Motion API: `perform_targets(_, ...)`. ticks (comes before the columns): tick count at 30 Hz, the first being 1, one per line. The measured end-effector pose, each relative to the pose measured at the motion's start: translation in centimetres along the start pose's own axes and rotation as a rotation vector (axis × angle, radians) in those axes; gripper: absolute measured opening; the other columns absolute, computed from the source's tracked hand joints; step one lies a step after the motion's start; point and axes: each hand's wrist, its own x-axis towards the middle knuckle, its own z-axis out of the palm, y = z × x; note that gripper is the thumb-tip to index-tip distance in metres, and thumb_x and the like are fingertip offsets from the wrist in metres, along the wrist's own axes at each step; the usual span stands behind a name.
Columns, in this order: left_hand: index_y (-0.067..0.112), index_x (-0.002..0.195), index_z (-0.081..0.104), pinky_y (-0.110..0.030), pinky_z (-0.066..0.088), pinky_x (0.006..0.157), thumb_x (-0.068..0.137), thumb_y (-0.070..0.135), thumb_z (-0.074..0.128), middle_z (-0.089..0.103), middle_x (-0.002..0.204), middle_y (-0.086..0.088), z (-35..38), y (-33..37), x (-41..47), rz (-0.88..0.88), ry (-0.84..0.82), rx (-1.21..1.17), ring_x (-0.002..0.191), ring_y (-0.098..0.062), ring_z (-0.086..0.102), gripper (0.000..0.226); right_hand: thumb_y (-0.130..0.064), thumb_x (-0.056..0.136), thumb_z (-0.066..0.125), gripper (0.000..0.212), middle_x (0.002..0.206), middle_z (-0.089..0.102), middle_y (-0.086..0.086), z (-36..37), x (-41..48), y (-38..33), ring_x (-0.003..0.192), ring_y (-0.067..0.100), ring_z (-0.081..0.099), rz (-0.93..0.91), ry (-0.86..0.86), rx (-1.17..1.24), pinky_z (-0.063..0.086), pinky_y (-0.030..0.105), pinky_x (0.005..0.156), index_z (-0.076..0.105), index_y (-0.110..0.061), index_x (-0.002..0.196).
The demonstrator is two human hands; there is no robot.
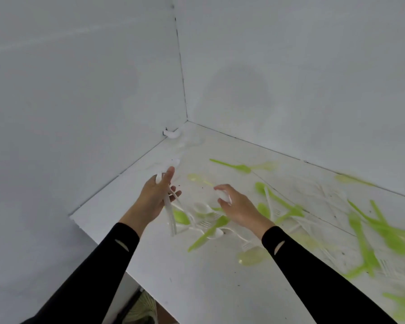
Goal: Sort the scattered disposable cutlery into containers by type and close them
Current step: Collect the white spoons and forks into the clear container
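Note:
Green, white and clear disposable cutlery (288,211) lies scattered over the white table (197,284), mostly toward the right. My left hand (153,197) holds a small bunch of white cutlery (170,213), handles hanging down toward me. Beside it, my right hand (236,204) hovers over the pile and pinches a white piece (222,195) at its fingertips. A green spoon (181,217) and white forks (204,222) lie between the two hands. No container shows in the head view.
White walls meet in a corner (186,120) behind the table. A small white object (172,134) sits in that corner. The table's left edge (98,239) drops off near my left forearm. The right side is motion-blurred.

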Motion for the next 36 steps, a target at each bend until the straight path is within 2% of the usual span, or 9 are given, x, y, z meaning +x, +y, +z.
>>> perform_targets(3,0.013,0.108,0.053,-0.025,0.049,0.052,0.097,0.016,0.060,0.050,0.087,-0.007,-1.6,0.7,1.1,0.043,-0.023,0.129,0.062,-0.016,0.051,0.013,-0.043,0.094,0.055,0.043,0.129,0.060,-0.005,1.7,1.3,0.0,0.119,0.017,0.056,0.130,-0.045,-0.166,0.041,0.029,0.091,0.048,-0.032,0.136)
perform_targets(9,0.008,0.109,0.058,-0.023,0.046,0.054,0.100,0.015,0.051,0.067,0.094,-0.009,-3.8,0.9,4.4,0.149,0.014,0.378,0.062,-0.014,0.055,0.013,-0.054,0.093,0.053,0.050,0.127,0.051,-0.005,4.3,3.4,-1.0,0.117,0.016,0.055,0.127,-0.103,-0.406,0.039,0.029,0.093,0.051,-0.031,0.137)
perform_targets(15,0.006,0.090,0.063,-0.028,0.044,0.066,0.091,0.032,0.067,0.064,0.080,0.000,-5.3,1.1,9.1,0.251,0.098,0.796,0.072,-0.017,0.055,0.026,-0.037,0.094,0.056,0.034,0.115,0.054,-0.003,4.1,4.9,-1.2,0.110,0.019,0.056,0.114,-0.045,-0.420,0.036,0.026,0.079,0.053,-0.022,0.125)
perform_targets(19,0.018,0.086,0.063,-0.024,0.037,0.073,0.087,0.023,0.070,0.066,0.091,0.004,-5.6,0.6,12.9,0.376,0.010,1.120,0.088,-0.017,0.059,0.008,-0.030,0.093,0.053,0.033,0.089,0.051,-0.001,2.8,5.6,-1.3,0.083,0.024,0.050,0.129,0.034,-0.343,0.034,0.030,0.070,0.043,-0.015,0.121)
perform_targets(22,0.025,0.086,0.063,-0.028,0.046,0.077,0.088,0.022,0.068,0.068,0.099,0.002,-5.6,0.4,15.2,0.368,-0.020,1.196,0.098,-0.021,0.061,0.006,-0.025,0.093,0.051,0.032,0.092,0.057,-0.001,2.0,6.3,-1.2,0.082,0.024,0.053,0.131,0.072,-0.338,0.035,0.029,0.069,0.042,-0.019,0.122)
perform_targets(26,0.021,0.119,0.064,-0.033,0.044,0.094,0.092,0.031,0.064,0.062,0.123,-0.002,-5.0,0.7,18.5,0.342,-0.052,1.245,0.116,-0.023,0.056,0.029,-0.024,0.093,0.050,0.034,0.114,0.062,-0.002,1.3,8.2,-1.4,0.107,0.022,0.057,0.122,0.033,-0.339,0.037,0.027,0.077,0.051,-0.025,0.127)
perform_targets(29,0.029,0.134,0.054,-0.035,0.041,0.100,0.094,0.041,0.059,0.053,0.133,-0.001,-4.5,0.6,20.0,0.255,-0.150,1.404,0.125,-0.022,0.049,0.043,-0.019,0.092,0.048,0.025,0.102,0.063,0.003,1.6,10.3,-1.6,0.094,0.025,0.057,0.099,0.027,-0.317,0.036,0.028,0.070,0.054,-0.018,0.117)
perform_targets(32,0.026,0.121,0.060,-0.031,0.041,0.086,0.093,0.042,0.060,0.051,0.117,-0.001,-4.3,0.1,20.5,0.254,-0.176,1.437,0.113,-0.021,0.053,0.032,-0.017,0.092,0.046,0.024,0.091,0.060,0.000,2.5,12.3,-2.6,0.084,0.025,0.055,0.054,-0.001,-0.296,0.035,0.028,0.067,0.050,-0.019,0.116)
perform_targets(36,0.025,0.092,0.057,-0.030,0.040,0.072,0.089,0.043,0.064,0.056,0.097,0.003,-4.4,0.9,21.3,0.318,-0.210,1.426,0.094,-0.019,0.055,0.020,-0.029,0.096,0.049,0.030,0.116,0.064,-0.002,5.3,15.2,-4.5,0.109,0.022,0.059,-0.070,-0.043,-0.409,0.039,0.028,0.078,0.053,-0.026,0.125)
